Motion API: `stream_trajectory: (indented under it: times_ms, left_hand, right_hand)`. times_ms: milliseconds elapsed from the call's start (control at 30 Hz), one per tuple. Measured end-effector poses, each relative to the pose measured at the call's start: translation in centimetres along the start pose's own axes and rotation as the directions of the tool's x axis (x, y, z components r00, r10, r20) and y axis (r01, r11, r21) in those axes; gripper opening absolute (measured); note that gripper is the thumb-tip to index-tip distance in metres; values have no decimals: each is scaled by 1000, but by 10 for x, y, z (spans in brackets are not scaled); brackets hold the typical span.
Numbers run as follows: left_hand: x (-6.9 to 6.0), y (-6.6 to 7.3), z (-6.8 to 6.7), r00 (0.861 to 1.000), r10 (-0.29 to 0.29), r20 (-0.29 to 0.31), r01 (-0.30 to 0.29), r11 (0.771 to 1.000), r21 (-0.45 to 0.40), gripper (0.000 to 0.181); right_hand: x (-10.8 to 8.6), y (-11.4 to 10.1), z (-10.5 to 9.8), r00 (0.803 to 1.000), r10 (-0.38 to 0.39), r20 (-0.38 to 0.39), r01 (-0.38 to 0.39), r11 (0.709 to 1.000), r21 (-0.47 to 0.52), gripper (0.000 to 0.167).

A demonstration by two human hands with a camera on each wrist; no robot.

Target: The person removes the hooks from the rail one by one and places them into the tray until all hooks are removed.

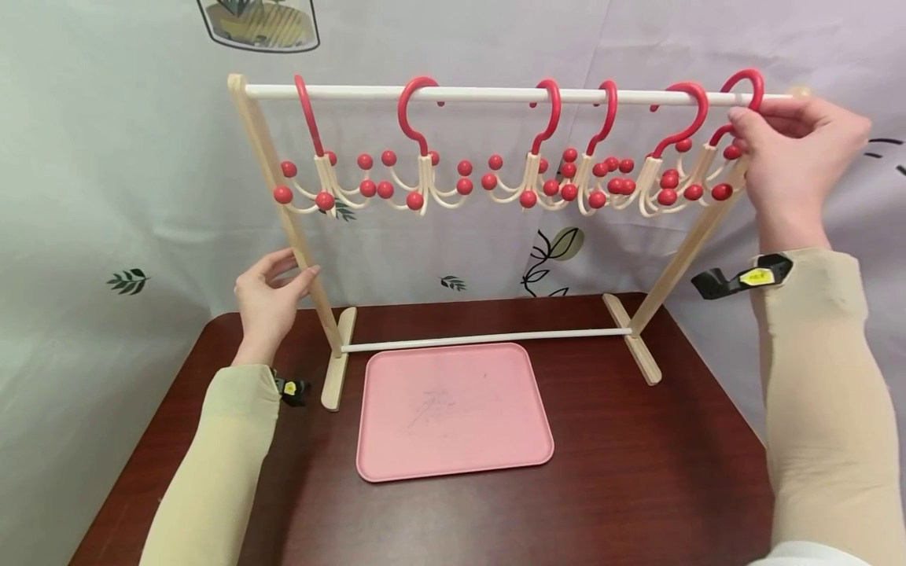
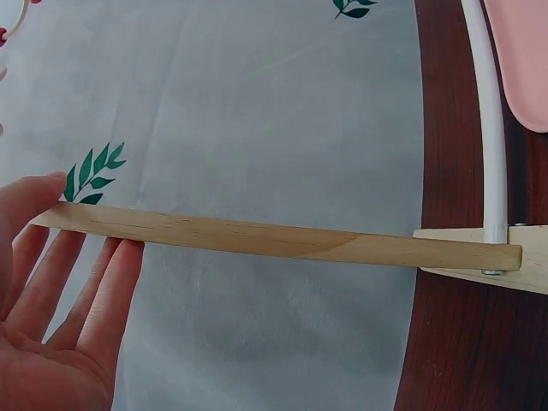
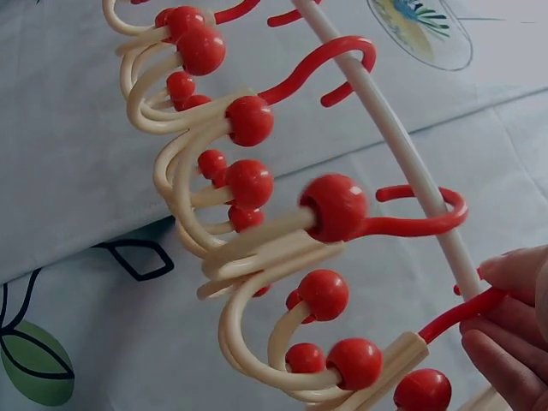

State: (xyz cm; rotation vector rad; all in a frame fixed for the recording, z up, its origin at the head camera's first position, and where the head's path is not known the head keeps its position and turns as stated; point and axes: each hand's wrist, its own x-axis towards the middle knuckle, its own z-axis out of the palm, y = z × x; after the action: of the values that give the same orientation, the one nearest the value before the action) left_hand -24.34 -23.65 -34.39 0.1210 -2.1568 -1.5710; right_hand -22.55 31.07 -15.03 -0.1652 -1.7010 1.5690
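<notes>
A small wooden rack has a white top rail point(image 1: 481, 95), from which several multi-arm hangers hang by red hooks; their cream arms end in red balls. At the left, my left hand point(image 1: 265, 303) pinches the rack's wooden post point(image 2: 257, 239), thumb on one side and fingertips on the other. My right hand point(image 1: 807, 157) is up at the rail's right end. Its thumb and fingers pinch the red hook point(image 3: 458, 317) of the rightmost hanger point(image 1: 701, 167), which hangs over the rail. The neighbouring hanger point(image 1: 647, 185) is close beside it, their arms overlapping.
A pink tray point(image 1: 453, 413) lies on the dark wooden table point(image 1: 623, 487) in front of the rack. The rack's low white crossbar point(image 1: 453, 341) joins its wooden feet, including the right foot point(image 1: 644, 358). A patterned light curtain point(image 1: 453, 244) hangs behind.
</notes>
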Motion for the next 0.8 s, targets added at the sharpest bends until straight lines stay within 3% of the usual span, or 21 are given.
stream_trajectory:
  times_ms: [200, 367, 533, 800]
  left_hand:
    - [0, 0, 0, 1000, 3, 4, -3, 1000, 12, 50]
    - [0, -1, 0, 1000, 5, 6, -5, 1000, 10, 51]
    - [1, -1, 0, 1000, 3, 5, -3, 1000, -7, 50]
    - [2, -2, 0, 1000, 6, 5, -6, 1000, -10, 49]
  right_hand:
    - [-5, -6, -1, 1000, -8, -16, 8, 1000, 20, 28]
    - [-9, -10, -4, 1000, -3, -14, 3, 999, 51, 33]
    - [-9, -11, -7, 1000, -18, -14, 19, 991, 129, 33]
    - [-6, -5, -17, 1000, -25, -8, 25, 1000, 0, 36]
